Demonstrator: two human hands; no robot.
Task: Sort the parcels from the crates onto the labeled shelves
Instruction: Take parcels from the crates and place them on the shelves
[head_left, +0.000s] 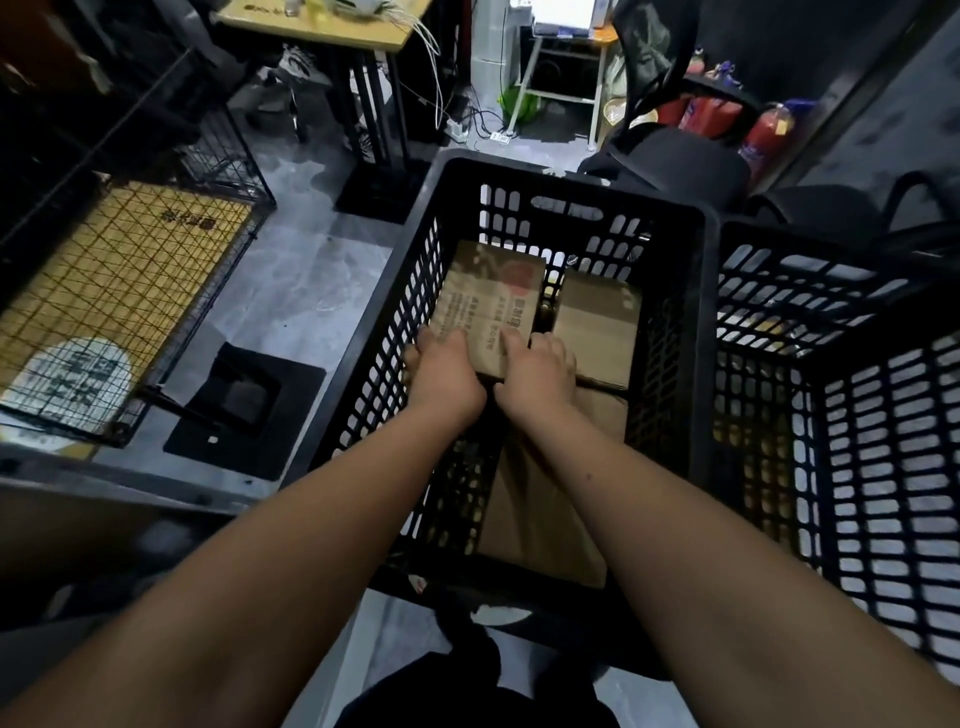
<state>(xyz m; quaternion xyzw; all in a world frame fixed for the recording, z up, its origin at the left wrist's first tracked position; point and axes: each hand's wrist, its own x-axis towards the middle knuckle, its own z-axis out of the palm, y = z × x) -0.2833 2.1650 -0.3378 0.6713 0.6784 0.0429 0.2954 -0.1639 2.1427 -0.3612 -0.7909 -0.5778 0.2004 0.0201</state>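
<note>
A black slotted crate (519, 182) stands in front of me with several brown cardboard parcels inside. Both hands reach down into it. My left hand (441, 371) grips the near left corner of a printed parcel with a red mark (491, 299), fingers curled over its edge. My right hand (540, 369) grips the same parcel's near right corner, thumb on top. A plain parcel (597, 322) lies to its right, and another plain parcel (540, 509) lies nearer me under my right forearm.
A second black crate (831, 312) stands against the first on the right. A black wire cage (119, 291) with a yellow board sits at the left. A wooden desk (322, 26), fire extinguishers (769, 132) and cables lie beyond. The floor is grey.
</note>
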